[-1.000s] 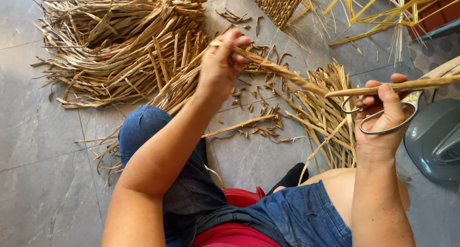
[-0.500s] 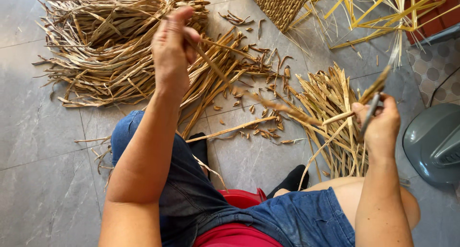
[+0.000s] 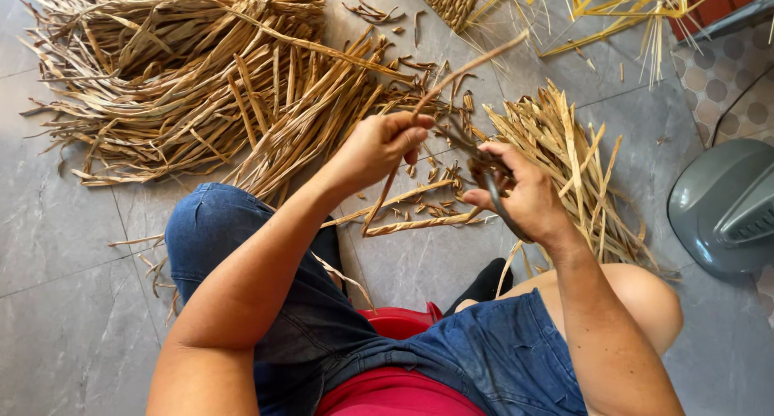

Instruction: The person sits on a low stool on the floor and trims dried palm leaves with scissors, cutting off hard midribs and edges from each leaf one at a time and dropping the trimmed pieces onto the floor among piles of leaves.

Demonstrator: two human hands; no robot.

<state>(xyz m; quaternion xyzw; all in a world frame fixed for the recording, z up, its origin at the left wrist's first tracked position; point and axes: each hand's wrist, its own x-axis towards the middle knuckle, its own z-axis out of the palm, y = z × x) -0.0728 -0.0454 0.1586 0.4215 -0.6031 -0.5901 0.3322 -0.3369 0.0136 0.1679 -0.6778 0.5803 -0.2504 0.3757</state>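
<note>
Seated over the grey tile floor (image 3: 72,319), I pinched a dried reed strip (image 3: 451,81) in my left hand (image 3: 375,146) while my right hand (image 3: 524,194) gripped scissors (image 3: 492,186) at it, blades near enough my fingers (image 3: 415,134) that a slip might nick them.

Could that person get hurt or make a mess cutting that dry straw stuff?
Maybe. The right hand holds scissors right beside the left hand, which grips the dry strip, so a slip could nick the fingers. The long strip sticks up toward the face and might poke. Cut bits already litter the smooth floor tiles near the knees and could be slippery underfoot.
</note>
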